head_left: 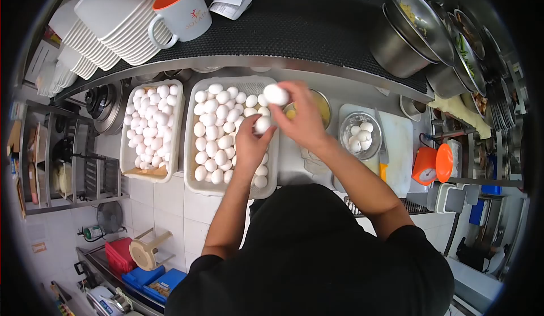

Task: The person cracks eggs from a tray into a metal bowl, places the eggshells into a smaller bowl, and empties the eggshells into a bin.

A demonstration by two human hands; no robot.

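One per hand, cradle left egg (262, 125) in left hand (251, 145) over large tray's (243, 84) 2 o'clock side, pinch right egg (276, 95) in right hand (305, 117) toward left egg's 1 o'clock, use light but snug grips, and avoid knocking shells together.

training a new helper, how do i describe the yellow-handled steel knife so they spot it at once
Find the white rectangular cutting board, to the right of the person's bare right hand. The long steel knife lies on it, beside the round metal bowl. Look for its bright yellow-orange handle pointing toward the person, unlike the plain silvery bowl.
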